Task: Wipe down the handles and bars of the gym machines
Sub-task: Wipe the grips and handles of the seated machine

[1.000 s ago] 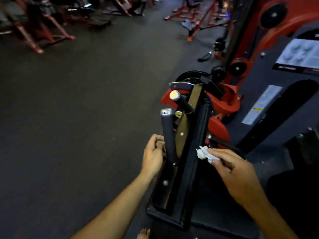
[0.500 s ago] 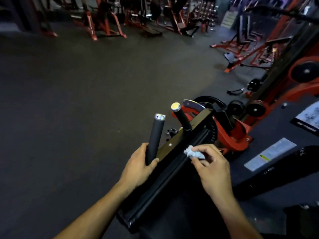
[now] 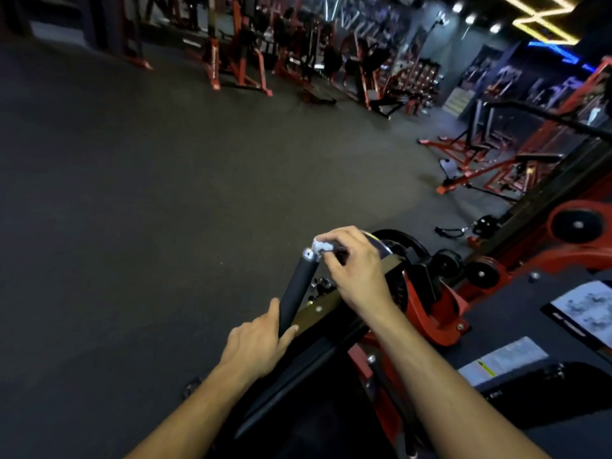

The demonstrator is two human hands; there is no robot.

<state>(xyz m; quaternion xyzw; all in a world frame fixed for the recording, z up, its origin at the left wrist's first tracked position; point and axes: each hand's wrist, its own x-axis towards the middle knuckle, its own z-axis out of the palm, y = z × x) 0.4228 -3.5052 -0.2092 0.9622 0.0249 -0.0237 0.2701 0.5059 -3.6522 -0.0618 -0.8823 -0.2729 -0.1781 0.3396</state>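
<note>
Hands worked at one black padded handle [image 3: 295,289] of the red-and-black gym machine [image 3: 427,313]. The left hand [image 3: 256,342] gripped the handle's lower end, thumb on one side and fingers curled round the other, close to where it met the brass-coloured bar [image 3: 331,304]. The right hand [image 3: 351,263] pinched a small wad of white tissue [image 3: 320,247] between thumb and fingertips and held it against the handle's silver end cap [image 3: 308,254] — right at the top of the grip. The handle leaned up and slightly to the right. Behind the right hand sat black pulleys [image 3: 480,272] on the red frame, and a white instruction label [image 3: 592,308] lay on the machine's dark panel — at far right. Dark rubber floor [image 3: 149,210] spread leftward, with more red machines [image 3: 238,61] along the far wall.
</note>
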